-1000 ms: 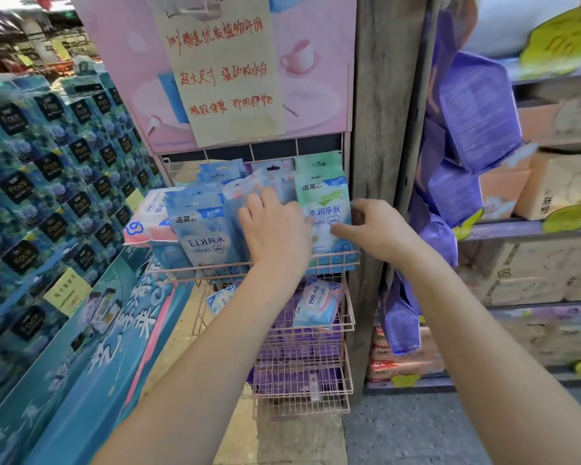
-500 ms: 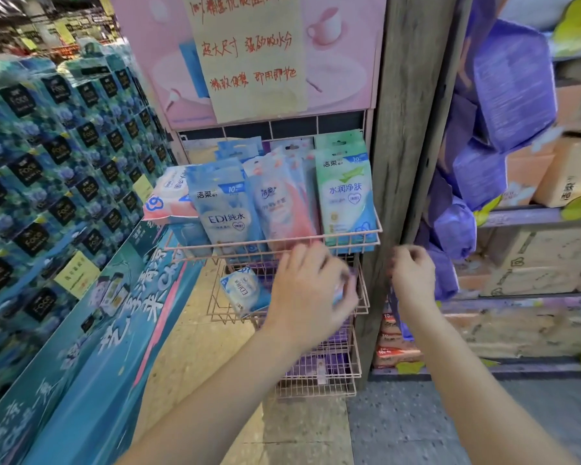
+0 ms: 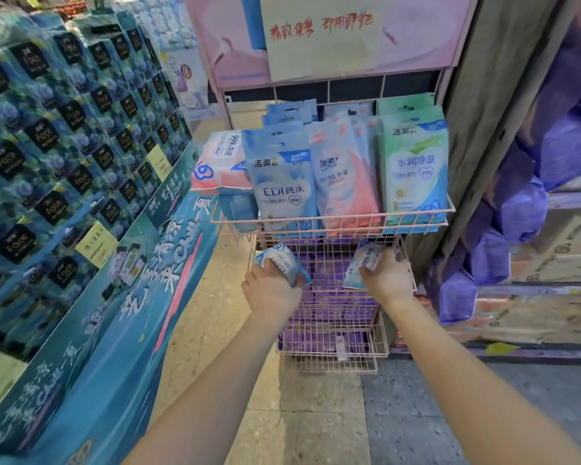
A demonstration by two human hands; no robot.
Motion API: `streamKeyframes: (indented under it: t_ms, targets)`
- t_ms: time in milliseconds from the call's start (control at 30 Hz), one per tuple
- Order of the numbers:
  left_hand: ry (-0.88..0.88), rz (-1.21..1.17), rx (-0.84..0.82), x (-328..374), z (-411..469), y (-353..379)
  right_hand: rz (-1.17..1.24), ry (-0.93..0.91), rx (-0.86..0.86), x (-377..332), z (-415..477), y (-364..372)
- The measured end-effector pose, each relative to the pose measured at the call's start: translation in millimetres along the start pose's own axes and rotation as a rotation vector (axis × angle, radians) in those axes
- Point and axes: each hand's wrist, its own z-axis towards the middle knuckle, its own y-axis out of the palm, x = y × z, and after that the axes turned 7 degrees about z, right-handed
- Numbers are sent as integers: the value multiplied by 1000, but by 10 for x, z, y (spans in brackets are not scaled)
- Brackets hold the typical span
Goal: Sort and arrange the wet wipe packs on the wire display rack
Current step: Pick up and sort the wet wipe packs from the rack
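Centre frame, middle basket of the pink wire rack (image 3: 332,226): left hand (image 3: 270,290) clamped on a small blue pack (image 3: 280,261), right hand (image 3: 384,278) gripping a pale pack (image 3: 364,263) just beside the purple stock

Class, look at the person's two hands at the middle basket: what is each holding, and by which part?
The left hand grips a small blue wipe pack by its lower end; the right hand grips a small pack marked 99.9 along its right edge.

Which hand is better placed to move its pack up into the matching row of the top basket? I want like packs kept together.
Probably the right hand: its 99.9 pack sits close below the pink 99.9 row. The left hand holds a blue pack whose label is unclear.
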Motion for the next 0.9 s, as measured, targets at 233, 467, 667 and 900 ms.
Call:
streamKeyframes:
  t_ms: [233,467,667,900]
  targets:
    - [-68,-28,-100,60,258,34,-2,39,-59,-41,28,35]
    - [-115,-50,-123,176,327,54,10,78,-131,-31,105,-6]
    - [-43,-172,-149,147,387,111,-47,85,-193,-78,113,-17]
    - [375,-65,-62,145,443,69,-122,173,-111,-138,-23,77]
